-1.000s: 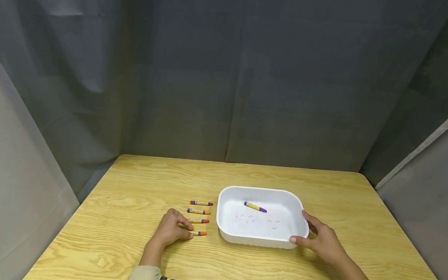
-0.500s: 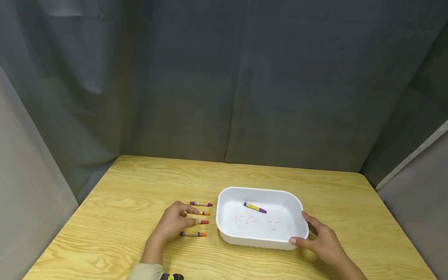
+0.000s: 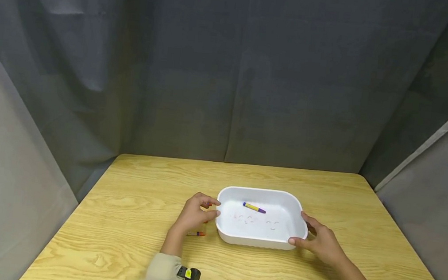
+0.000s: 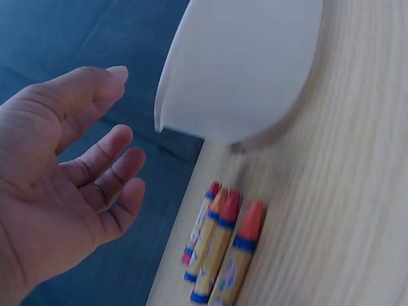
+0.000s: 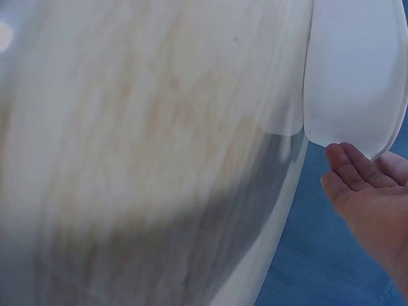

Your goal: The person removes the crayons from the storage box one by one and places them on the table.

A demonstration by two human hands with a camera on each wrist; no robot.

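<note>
Oddly, crayon labels unreadable — left hand loose, right hand holds tray.

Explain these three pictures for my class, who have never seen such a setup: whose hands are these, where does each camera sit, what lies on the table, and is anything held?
No machine here: a person works with two bare hands. The wide picture comes from a camera on the person's head, looking down at a wooden table. The other two come from cameras strapped to each wrist, so they show the scene close up and tilted.

On the table stands a white plastic tray with one purple and yellow crayon lying inside. Left of the tray lie four more crayons, side by side; the head view hides most of them behind the left hand.

The left hand hovers open beside the tray's left edge, its fingers relaxed and holding nothing. The right hand grips the tray's near right corner.
</note>
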